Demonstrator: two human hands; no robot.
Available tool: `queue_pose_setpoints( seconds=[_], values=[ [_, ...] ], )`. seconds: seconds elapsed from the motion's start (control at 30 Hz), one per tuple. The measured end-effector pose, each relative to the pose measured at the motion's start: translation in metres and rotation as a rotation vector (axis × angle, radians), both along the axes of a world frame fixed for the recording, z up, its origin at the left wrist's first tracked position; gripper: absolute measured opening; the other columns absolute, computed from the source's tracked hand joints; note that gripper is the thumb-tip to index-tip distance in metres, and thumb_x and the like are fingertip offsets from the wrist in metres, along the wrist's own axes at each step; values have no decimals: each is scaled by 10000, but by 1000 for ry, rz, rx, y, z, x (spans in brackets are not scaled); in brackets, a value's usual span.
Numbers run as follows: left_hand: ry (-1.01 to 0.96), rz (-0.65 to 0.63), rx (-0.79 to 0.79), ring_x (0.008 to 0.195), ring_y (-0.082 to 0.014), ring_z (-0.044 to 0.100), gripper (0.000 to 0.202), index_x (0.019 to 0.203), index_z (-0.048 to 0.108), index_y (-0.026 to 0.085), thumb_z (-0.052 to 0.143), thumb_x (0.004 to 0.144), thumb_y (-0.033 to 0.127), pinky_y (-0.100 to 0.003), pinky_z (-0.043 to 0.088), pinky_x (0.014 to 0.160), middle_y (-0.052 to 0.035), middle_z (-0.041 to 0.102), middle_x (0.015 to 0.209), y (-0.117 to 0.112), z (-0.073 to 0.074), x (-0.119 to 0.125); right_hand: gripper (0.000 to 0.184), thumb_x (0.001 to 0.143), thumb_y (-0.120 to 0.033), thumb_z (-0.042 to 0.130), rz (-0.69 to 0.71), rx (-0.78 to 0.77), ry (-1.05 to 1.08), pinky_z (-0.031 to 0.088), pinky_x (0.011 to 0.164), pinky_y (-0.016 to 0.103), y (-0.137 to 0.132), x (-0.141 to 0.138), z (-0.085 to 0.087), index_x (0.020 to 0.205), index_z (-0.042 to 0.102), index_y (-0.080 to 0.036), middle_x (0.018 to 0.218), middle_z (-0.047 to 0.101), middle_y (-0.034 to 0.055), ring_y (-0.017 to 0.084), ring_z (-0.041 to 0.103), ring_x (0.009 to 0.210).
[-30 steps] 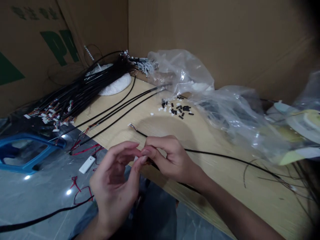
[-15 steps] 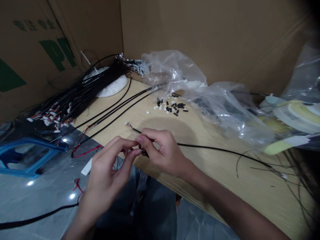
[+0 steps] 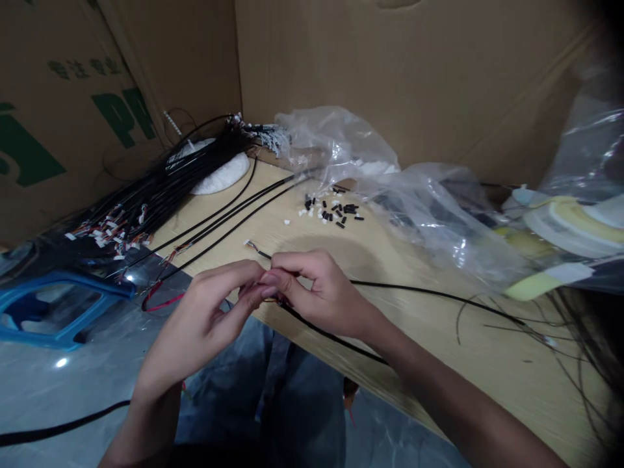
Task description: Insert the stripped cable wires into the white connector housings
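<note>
Closely | hands meet, right pinching black cable, left's hold hidden | table edge near | bag well apart

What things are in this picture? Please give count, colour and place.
Cardboard panels: at least two, brown, background
Tabletop: one, pale wood, centre
Cable bundle: one, black, far left
Rounded object: one, white, beneath cable bundle
Loose cables: several, black, across tabletop
Near cable: one, black, along front edge
Black pieces: many, black, far tabletop
White pieces: several, white, beside black pieces
Plastic film: uncountable, clear, back and right
Roll: at least one, yellowish white, right
Plastic frame: one, blue, lower left
Red wire: some, red, left table edge
Black strip: one, black, bottom left
Floor: one, grey, bottom
Trousers: one pair, blue, bottom centre
Left hand: one, bare, centre
Right hand: one, bare, touching left hand
</note>
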State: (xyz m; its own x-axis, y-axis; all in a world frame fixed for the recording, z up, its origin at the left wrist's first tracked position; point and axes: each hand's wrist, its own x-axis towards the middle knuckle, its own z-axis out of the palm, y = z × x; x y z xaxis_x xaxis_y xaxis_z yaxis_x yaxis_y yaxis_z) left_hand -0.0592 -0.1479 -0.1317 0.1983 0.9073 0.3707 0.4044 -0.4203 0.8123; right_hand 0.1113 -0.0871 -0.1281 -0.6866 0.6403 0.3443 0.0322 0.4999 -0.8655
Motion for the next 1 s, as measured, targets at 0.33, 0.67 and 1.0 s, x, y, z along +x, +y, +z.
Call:
queue_pose_setpoints(
  seconds=[0.33, 0.67, 1.0],
  values=[
    [-290, 276, -24, 620, -93, 561, 225, 711, 590, 200, 588, 934, 169, -176, 445, 566, 38, 580, 651, -10, -16, 29, 380, 960, -282, 518, -226, 32, 110, 353, 480, 197, -8, -9, -11, 598, 448, -190, 548, 498, -43, 69, 460, 505],
    [-348, 495, 47, 506, -88, 526, 264, 636, 552, 195, 624, 887, 159, -186, 445, 497, 46, 550, 559, -12, -26, 49, 325, 941, -211, 499, -318, 418, 62, 290, 540, 276, -3, -9, -25, 636, 389, -223, 556, 413, -46, 102, 363, 522],
    [-386, 602, 57, 502, -86, 534, 273, 622, 538, 196, 628, 877, 155, -178, 452, 488, 53, 526, 544, -10, -31, 53, 321, 957, -175, 460, -341, 449, 20, 317, 515, 248, -7, -11, -32, 658, 359, -235, 549, 436, -53, 89, 368, 491]
  ],
)
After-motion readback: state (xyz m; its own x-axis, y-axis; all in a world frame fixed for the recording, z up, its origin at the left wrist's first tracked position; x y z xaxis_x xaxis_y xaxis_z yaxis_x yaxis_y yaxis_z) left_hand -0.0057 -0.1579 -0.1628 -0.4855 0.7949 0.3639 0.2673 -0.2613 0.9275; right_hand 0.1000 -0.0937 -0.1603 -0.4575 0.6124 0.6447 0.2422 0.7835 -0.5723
